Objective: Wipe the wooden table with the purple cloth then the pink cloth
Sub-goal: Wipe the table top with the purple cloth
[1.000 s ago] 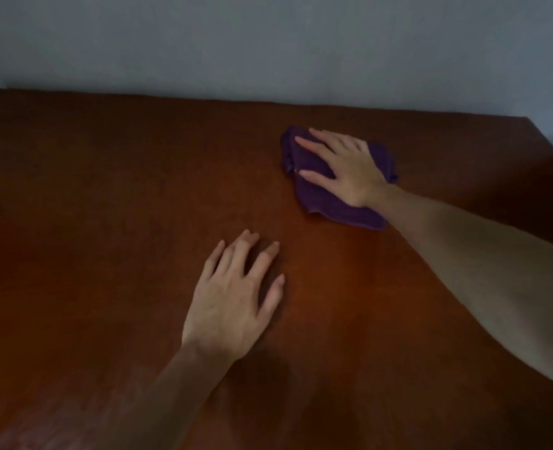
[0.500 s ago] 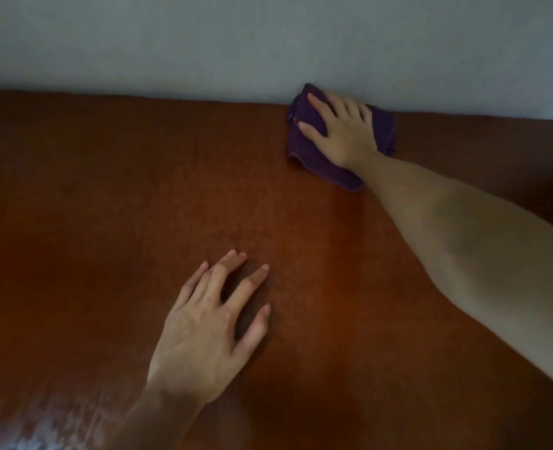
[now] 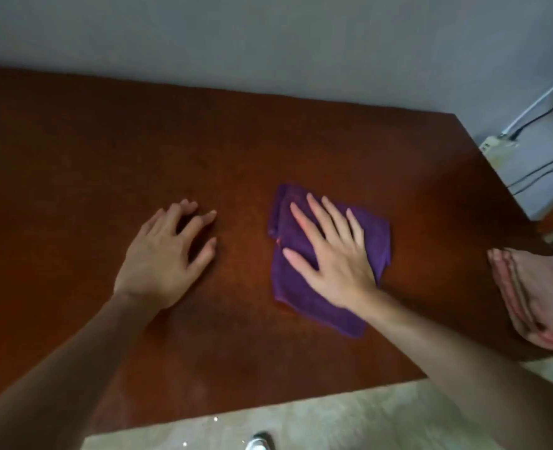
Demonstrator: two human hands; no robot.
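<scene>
Flat on the counter (image 3: 74, 164), the right hand (image 3: 330, 254) presses down on the purple cloth (image 3: 317, 303), its fingers (image 3: 304, 219) straight and spread across the fabric rather than curled round it. That cloth lies folded and a little rumpled near the middle of the wooden top, slightly right of centre, with its edges showing beyond the hand on every side. To its left, apart from the cloth, the left hand (image 3: 164, 254) rests palm down on the bare wood, fingers loose and slightly bent at the tips, holding nothing. Both forearms reach in from the near edge. The pink cloth (image 3: 535, 293) lies folded at the counter's right edge, well apart from the purple one and touched by neither hand. Behind the counter stands a pale wall (image 3: 268, 43); at the far right a power strip (image 3: 496, 144) with cables (image 3: 544, 112) shows beside the corner. Pale floor (image 3: 350, 417) runs along the near edge.
</scene>
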